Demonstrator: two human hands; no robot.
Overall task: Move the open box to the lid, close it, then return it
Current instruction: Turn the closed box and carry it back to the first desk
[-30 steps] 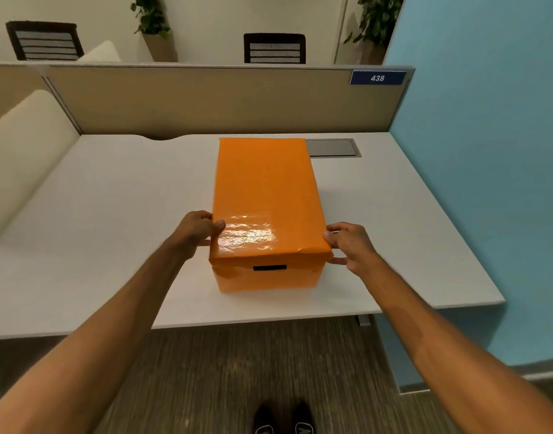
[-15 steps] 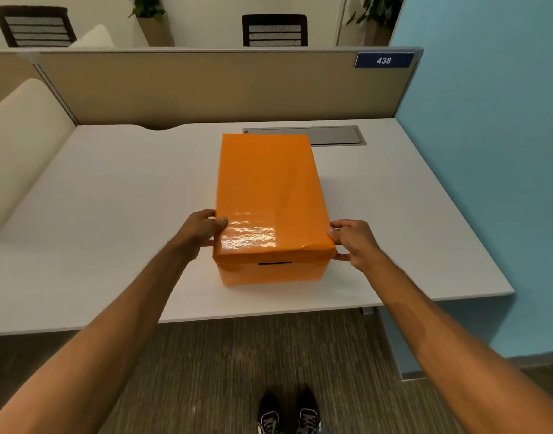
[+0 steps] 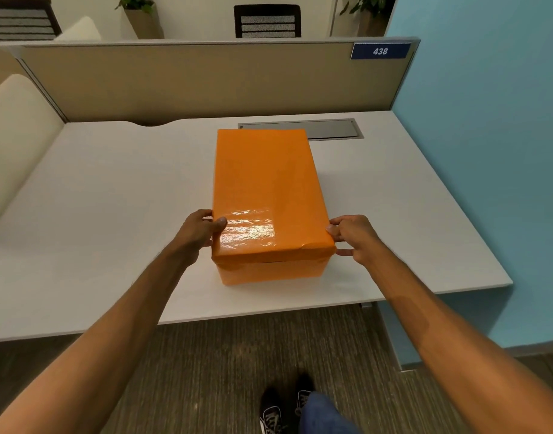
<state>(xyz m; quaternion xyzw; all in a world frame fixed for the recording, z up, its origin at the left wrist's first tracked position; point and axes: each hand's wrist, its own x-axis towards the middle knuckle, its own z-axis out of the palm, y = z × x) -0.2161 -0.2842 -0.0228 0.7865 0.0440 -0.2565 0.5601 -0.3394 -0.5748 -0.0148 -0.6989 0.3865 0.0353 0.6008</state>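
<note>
Box (image 3: 270, 270) and lid (image 3: 266, 189) are already together: the glossy orange lid sits down over the orange box, which stands on the white desk (image 3: 112, 198) near its front edge, lengthwise away from the person. Both hands are at the near corners of the lid — the left hand (image 3: 200, 228) with its thumb laid on the top surface and its fingers curled against the left side, the right hand (image 3: 352, 234) pinching the right edge with thumb above and fingers below. Gripping opposite sides at the near end looks meant to keep the lid square and seated while the box is carried or slid. A dark slot shows under the front lip, so the lid may not be pressed fully home there. Closing seems done — returning the box to its place looks like what remains. The wrapping is slick, so a firm two-sided hold makes sense.
</note>
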